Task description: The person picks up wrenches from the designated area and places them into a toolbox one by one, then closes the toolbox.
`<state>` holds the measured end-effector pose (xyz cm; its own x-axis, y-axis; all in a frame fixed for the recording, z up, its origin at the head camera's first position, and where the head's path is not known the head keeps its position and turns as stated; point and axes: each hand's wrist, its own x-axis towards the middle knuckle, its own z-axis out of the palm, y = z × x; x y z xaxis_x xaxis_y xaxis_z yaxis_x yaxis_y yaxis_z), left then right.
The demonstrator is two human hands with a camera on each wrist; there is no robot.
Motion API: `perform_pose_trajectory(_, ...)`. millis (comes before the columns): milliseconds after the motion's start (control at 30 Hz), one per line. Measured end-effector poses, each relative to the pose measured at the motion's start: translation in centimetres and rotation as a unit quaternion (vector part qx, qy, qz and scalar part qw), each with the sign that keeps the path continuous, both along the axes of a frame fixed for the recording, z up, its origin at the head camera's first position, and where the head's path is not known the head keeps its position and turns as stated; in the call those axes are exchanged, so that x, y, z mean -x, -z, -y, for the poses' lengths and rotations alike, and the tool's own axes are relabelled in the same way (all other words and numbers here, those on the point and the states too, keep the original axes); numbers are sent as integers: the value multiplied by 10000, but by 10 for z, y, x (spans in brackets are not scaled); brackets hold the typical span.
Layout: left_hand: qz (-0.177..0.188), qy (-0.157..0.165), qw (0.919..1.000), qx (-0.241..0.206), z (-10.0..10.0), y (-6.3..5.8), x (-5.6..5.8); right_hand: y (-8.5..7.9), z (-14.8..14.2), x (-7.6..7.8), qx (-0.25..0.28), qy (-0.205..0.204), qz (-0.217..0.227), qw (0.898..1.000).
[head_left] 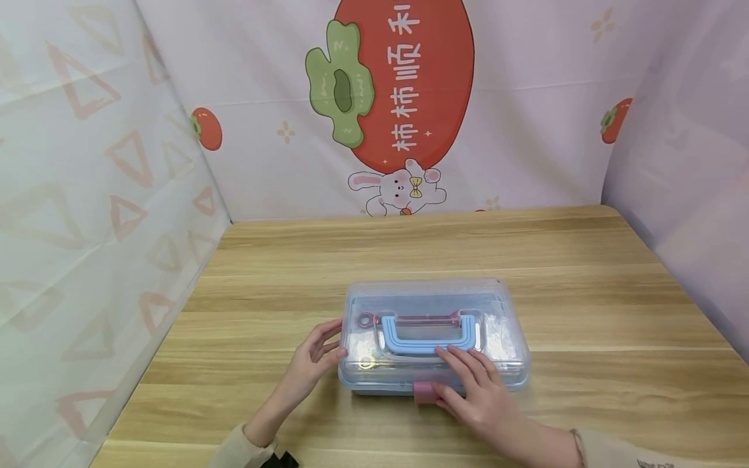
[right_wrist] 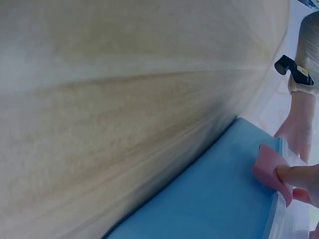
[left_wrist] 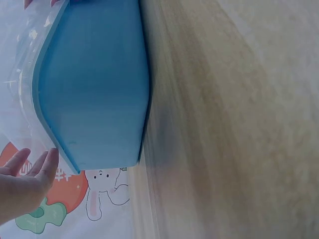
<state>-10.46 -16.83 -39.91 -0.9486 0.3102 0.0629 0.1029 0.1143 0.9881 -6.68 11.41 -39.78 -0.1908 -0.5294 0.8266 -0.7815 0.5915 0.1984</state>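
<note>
A toolbox (head_left: 435, 299) with a clear lid, light-blue base (left_wrist: 94, 89) and blue carrying handle (head_left: 430, 348) lies closed on the wooden table. Through the lid shows a reddish wrench (head_left: 424, 320). My left hand (head_left: 313, 357) is at the box's left end, its fingertips touching the lid's edge; in the left wrist view its fingers are spread and loosely bent. My right hand (head_left: 482, 396) has its thumb and a finger on the pink latch (head_left: 424, 392) at the front, while other fingers rest on the lid beside the handle. Most other contents are blurred by glare.
The wooden table (head_left: 263, 279) extends around the box. A white printed cloth (head_left: 257, 78) stands behind it, with more cloth along the left and right sides. A black strap device (head_left: 281, 460) sits at the left wrist.
</note>
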Motion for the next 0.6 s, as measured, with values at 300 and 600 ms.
perform_pose_trajectory(300, 240, 55, 9997, 59, 1, -5, 0, 1, 2, 3, -187, 23, -269, 9995)
perform_pose_trajectory(600, 290, 64, 9994, 160, 1, -7, 0, -3, 1, 3, -94, -67, -163, 9998)
